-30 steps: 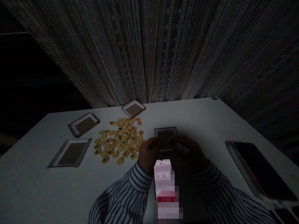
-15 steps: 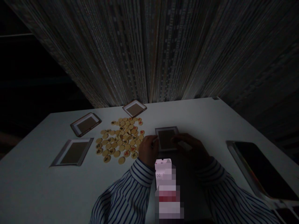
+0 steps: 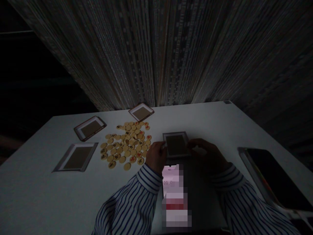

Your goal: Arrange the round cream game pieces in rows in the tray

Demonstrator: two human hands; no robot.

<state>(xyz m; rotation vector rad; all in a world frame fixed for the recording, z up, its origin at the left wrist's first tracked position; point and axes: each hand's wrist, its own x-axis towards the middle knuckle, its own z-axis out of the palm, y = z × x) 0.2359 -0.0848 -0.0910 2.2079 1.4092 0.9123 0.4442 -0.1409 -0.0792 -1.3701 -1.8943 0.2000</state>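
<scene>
The scene is very dark. My left hand (image 3: 156, 156) rests at the left edge of a small square tray (image 3: 176, 144) with a brown inside, and my right hand (image 3: 207, 153) touches its right edge. Both sleeves are striped. A lit phone (image 3: 171, 186) showing a timer lies on the white table (image 3: 215, 124) between my forearms. To the left of my left hand lies a spread of several round wooden game pieces (image 3: 127, 143) with red and black marks.
Three more square trays lie around the pieces: front left (image 3: 77, 156), left rear (image 3: 90, 128), rear middle (image 3: 141, 112). A dark tablet (image 3: 274, 178) lies at the right table edge. A striped curtain (image 3: 156, 52) hangs behind the table.
My hands have parted from over the small tray to its left and right edges, uncovering its brown inside. The view has shifted slightly.
</scene>
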